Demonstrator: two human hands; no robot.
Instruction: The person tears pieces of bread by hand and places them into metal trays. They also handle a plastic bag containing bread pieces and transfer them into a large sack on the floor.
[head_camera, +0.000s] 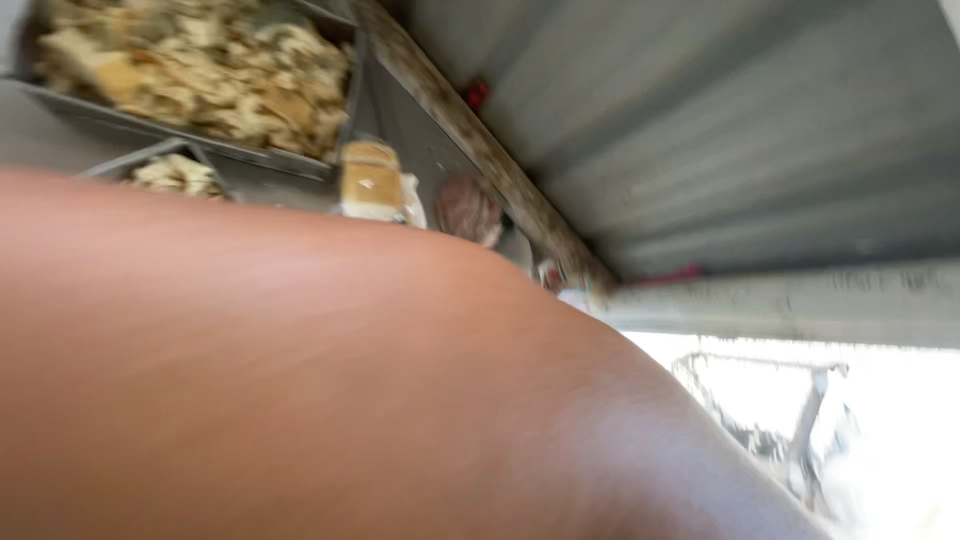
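Head view only, heavily blurred. My arm (300, 400) fills the lower left and most of the frame, very close to the lens; it's bare skin, no fingers visible, so I can't tell which arm it is. Neither hand shows, so whether they're spread, closed or holding anything can't be told. Upper left of the frame: a metal tray (60, 100) with pale, crumbly, beige scraps (200, 60) piled in it. Just below it, at the arm's edge, the corner of a second tray (150, 155) with a smaller bit of the same stuff. Right of that, top centre, a tan block (371, 182) in what looks like clear wrap, and beside it a pinkish round lump (468, 208), too blurred to identify. Both sit just above the arm's outline. A worn beam (470, 130) runs diagonally from top centre down to mid frame. Upper right: grey corrugated sheet (720, 120). Lower right: blown-out bright area with a faint metal frame (800, 420).
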